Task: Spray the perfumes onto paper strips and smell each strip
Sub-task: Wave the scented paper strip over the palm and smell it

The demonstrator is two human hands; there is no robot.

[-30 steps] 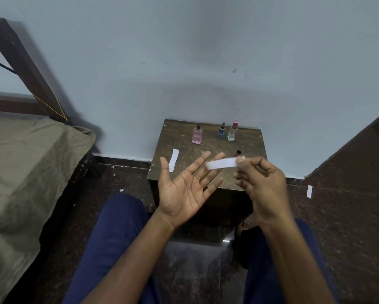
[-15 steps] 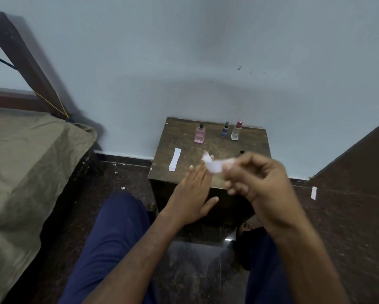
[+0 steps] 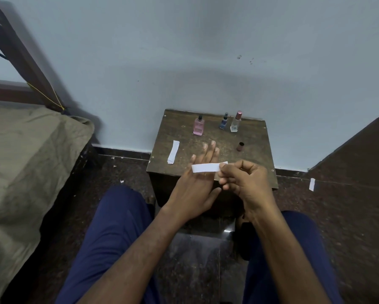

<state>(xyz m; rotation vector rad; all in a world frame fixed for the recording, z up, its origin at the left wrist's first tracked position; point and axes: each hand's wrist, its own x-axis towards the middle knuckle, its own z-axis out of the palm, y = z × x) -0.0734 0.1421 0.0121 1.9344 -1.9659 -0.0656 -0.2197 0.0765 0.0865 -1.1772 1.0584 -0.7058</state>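
Nearest, R hand [image 3: 247, 183] pinches one end of a white paper strip [image 3: 206, 168] between thumb and curled fingers; strip sticks out toward 9 o'clock, lying across the back of the L hand [image 3: 197, 187]. L hand is flat, palm down, fingers straight, holding nothing, reaching toward the small wooden table [image 3: 258, 137].

To do this step well, imo: keep the pinch at the very end so the free part stays clean, hold the strip level and off the skin, then send the L hand to a bottle.

Farther, at 12: pink bottle [image 3: 198, 126], blue bottle [image 3: 224, 121], clear bottle [image 3: 236, 122] w/ pinkish cap, loose dark cap [image 3: 240, 146]. Spare strips [image 3: 173, 152] at 10.

Hard to tell: whether the strip is wet, bottle labels, how many spare strips are stacked.
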